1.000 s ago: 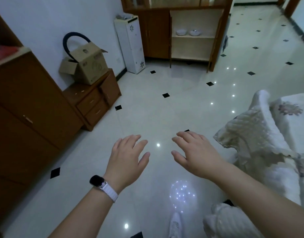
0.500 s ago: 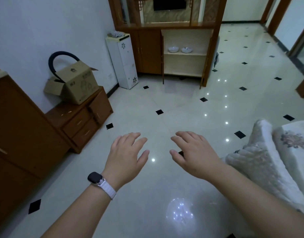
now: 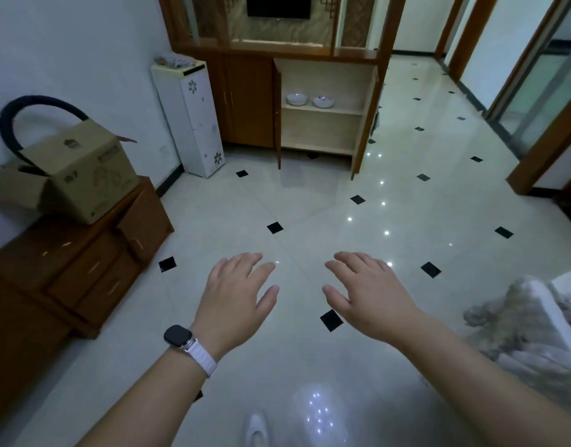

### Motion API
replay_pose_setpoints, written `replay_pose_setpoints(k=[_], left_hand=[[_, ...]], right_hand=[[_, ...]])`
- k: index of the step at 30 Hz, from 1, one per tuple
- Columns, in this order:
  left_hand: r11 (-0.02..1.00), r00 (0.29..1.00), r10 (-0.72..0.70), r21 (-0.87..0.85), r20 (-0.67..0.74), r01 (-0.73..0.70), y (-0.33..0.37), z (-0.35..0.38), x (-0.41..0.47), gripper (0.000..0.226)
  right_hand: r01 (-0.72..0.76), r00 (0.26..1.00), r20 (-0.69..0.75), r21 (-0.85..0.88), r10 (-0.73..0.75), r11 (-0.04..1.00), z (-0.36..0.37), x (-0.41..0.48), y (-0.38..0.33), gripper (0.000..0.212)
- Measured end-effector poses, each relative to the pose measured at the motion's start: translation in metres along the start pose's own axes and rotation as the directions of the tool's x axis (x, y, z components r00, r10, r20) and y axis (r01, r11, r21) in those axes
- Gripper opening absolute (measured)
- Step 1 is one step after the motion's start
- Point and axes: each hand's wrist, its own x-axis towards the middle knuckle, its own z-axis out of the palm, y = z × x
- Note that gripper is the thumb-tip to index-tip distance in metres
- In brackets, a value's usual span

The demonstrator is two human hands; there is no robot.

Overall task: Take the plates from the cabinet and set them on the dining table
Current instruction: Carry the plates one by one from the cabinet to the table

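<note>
Two white plates, one left of the other, sit side by side on the upper shelf of the open wooden cabinet across the room. Both cabinet doors stand open. My left hand, with a watch on its wrist, and my right hand are stretched out in front of me over the tiled floor, palms down, fingers relaxed and spread, holding nothing. Both are far from the cabinet. No dining table is in view.
A low brown drawer unit with a cardboard box on it lines the left wall. A white water dispenser stands left of the cabinet. A quilted white cover lies at the right. Glossy floor stretches between me and the cabinet.
The view has tilted up and moved forward, so the cabinet looks larger and lower in frame. The quilted cover has slid toward the right edge. Both hands keep the same open pose.
</note>
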Motion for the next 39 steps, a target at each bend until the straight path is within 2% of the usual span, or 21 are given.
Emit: replay_pose_setpoints(k=[9,18,30,39], left_hand=[[0.997,0.997,0.074,-0.032,-0.039,-0.075,-0.114,0.004,0.115,0.042],[0.991,0.991,0.131,-0.038,-0.031,-0.132,-0.163,0.029,0.198,0.04],[0.988,0.988,0.149,0.042,0.031,-0.15,-0.217,0.101,0.375,0.034],[0.983,0.985,0.172,0.063,0.012,-0.172,-0.226,0.131,0.528,0.035]], right_hand=[[-0.059,0.993,-0.105,-0.011,0.057,0.998,0.003,0.136,-0.026,0.049],[-0.094,0.995,-0.046,-0.016,0.093,0.995,0.019,0.231,-0.008,0.054],[-0.075,0.997,-0.023,0.07,0.077,0.995,0.068,0.414,0.086,0.05],[-0.054,0.998,-0.016,0.056,0.055,0.997,0.058,0.545,0.17,0.05]])
